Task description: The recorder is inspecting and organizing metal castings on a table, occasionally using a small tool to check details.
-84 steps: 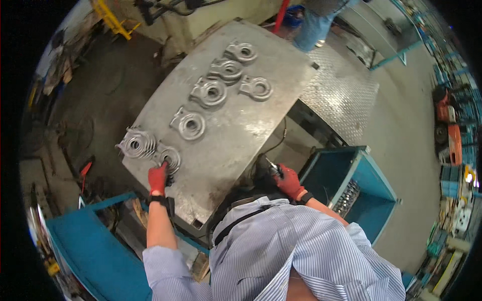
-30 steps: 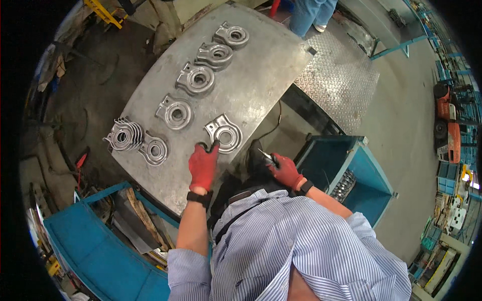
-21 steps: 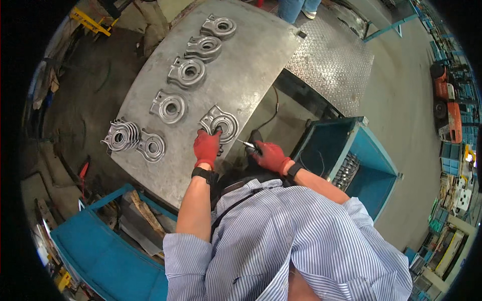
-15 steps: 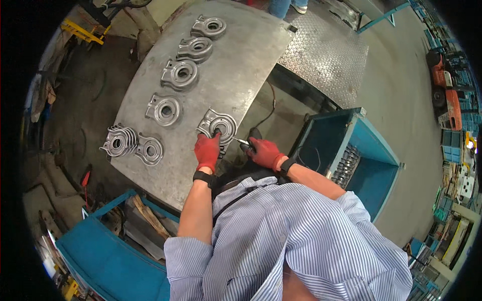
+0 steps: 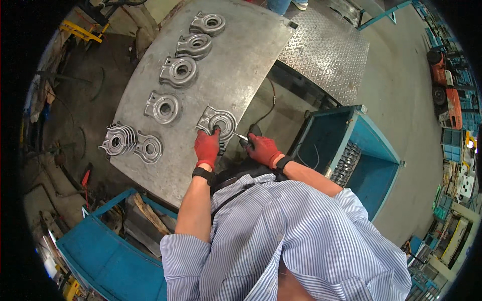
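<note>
Near the right edge of the metal table [image 5: 201, 90], my left hand [image 5: 207, 145], in a red glove with dark fingertips, grips a grey stamped metal part [image 5: 228, 123]. The part has a round ring with a centre hole and a flat tab, and my fingers lie at its near side by the hole. My right hand [image 5: 263, 149], gloved alike, is closed round a slim pen-shaped metal tool [image 5: 242, 137]. Its thin tip points at the ring's right rim; whether they touch I cannot tell.
Several like parts stand in a row of piles [image 5: 179, 71] up the table, with a nested stack [image 5: 119, 139] at its left corner. A blue bin [image 5: 374, 145] with metal parts stands at right. A thin hose [image 5: 273, 98] hangs beyond the table edge. Tread plate [image 5: 326, 55] lies behind.
The tool's tip has shifted slightly away from me along the ring's rim. My left hand keeps its grip on the part, and the whole view has moved a little.
</note>
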Tool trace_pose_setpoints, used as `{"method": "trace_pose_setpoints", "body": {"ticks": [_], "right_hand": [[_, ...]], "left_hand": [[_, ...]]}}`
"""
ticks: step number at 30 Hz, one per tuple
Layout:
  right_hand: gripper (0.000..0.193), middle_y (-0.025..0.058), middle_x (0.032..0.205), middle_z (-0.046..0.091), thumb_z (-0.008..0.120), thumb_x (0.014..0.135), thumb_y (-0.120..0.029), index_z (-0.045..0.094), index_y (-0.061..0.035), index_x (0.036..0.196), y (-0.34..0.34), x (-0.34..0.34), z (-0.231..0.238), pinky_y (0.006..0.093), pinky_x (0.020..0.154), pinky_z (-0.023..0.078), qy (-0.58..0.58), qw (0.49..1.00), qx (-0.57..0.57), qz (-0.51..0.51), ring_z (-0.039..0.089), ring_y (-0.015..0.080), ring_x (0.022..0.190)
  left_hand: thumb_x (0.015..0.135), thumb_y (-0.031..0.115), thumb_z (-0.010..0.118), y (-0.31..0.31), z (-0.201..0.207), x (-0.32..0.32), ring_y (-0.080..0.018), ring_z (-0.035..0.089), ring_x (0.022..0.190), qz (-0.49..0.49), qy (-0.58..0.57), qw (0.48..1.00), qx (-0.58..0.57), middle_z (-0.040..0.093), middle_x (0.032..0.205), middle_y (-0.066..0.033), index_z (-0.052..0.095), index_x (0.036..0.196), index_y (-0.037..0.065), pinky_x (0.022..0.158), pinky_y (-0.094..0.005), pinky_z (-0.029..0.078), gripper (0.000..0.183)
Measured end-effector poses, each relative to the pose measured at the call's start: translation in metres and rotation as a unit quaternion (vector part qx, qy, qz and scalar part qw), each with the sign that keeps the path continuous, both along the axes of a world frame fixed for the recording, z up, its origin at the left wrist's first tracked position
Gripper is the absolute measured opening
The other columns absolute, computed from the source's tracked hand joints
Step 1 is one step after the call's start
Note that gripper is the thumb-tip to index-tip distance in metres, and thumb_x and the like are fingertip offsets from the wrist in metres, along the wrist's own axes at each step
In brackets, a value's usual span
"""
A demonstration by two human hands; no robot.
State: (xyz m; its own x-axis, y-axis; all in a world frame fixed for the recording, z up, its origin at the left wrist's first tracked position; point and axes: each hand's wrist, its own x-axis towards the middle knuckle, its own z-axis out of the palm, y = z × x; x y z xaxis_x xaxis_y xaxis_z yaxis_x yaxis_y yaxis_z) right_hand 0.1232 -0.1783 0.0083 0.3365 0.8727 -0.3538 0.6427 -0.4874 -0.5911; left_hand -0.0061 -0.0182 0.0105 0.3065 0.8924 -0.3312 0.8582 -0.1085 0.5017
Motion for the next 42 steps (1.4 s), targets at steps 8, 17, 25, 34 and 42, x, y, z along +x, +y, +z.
{"method": "trace_pose_setpoints", "body": {"ticks": [8, 17, 25, 34, 42], "right_hand": [[0.050, 0.0226, 0.093, 0.063, 0.059, 0.080, -0.038, 0.054, -0.0029, 0.114, -0.005, 0.002, -0.010, 0.0451, 0.077, 0.047, 0.020, 1.000, -0.013, -0.008, 0.059, 0.0382, 0.089], [0.051, 0.0220, 0.098, 0.062, 0.059, 0.080, -0.037, 0.052, -0.0040, 0.118, -0.005, 0.004, -0.008, 0.0443, 0.079, 0.046, 0.013, 1.000, 0.001, -0.014, 0.058, 0.0378, 0.094], [0.052, 0.0232, 0.100, 0.062, 0.063, 0.079, -0.034, 0.052, -0.0037, 0.120, 0.000, 0.003, -0.005, 0.0442, 0.081, 0.046, 0.043, 0.999, -0.020, -0.007, 0.058, 0.0391, 0.095], [0.038, 0.0219, 0.084, 0.063, 0.059, 0.080, -0.034, 0.056, -0.0048, 0.104, -0.006, 0.001, -0.020, 0.0469, 0.068, 0.047, -0.022, 0.997, 0.065, -0.021, 0.060, 0.0396, 0.079], [0.047, 0.0220, 0.093, 0.063, 0.064, 0.077, -0.027, 0.055, -0.0004, 0.114, -0.028, 0.008, -0.021, 0.0435, 0.075, 0.048, -0.011, 0.991, 0.127, -0.036, 0.060, 0.0377, 0.086]], "left_hand": [[0.076, 0.040, 0.067, 0.000, 0.002, 0.002, -0.0398, 0.058, 0.097, -0.005, 0.009, 1.000, -0.002, 0.062, 0.100, -0.0247, 0.055, 0.100, -0.004, 0.083, -0.0445, 0.045, 0.052], [0.076, 0.041, 0.067, 0.001, 0.006, 0.003, -0.0411, 0.057, 0.097, -0.007, -0.012, 1.000, 0.002, 0.061, 0.100, -0.0256, 0.055, 0.099, -0.005, 0.082, -0.0449, 0.045, 0.053], [0.074, 0.046, 0.067, 0.005, -0.012, -0.005, -0.0397, 0.058, 0.098, 0.001, 0.012, 1.000, -0.012, 0.062, 0.101, -0.0253, 0.053, 0.103, -0.004, 0.084, -0.0446, 0.045, 0.060], [0.072, 0.047, 0.067, 0.001, -0.007, -0.001, -0.0400, 0.059, 0.095, 0.005, -0.006, 1.000, -0.022, 0.062, 0.097, -0.0259, 0.051, 0.105, -0.006, 0.081, -0.0448, 0.047, 0.065], [0.070, 0.048, 0.069, 0.005, -0.006, -0.068, -0.0402, 0.059, 0.094, 0.011, -0.077, 0.997, -0.025, 0.062, 0.095, -0.0266, 0.057, 0.096, -0.005, 0.079, -0.0447, 0.047, 0.060]]}}
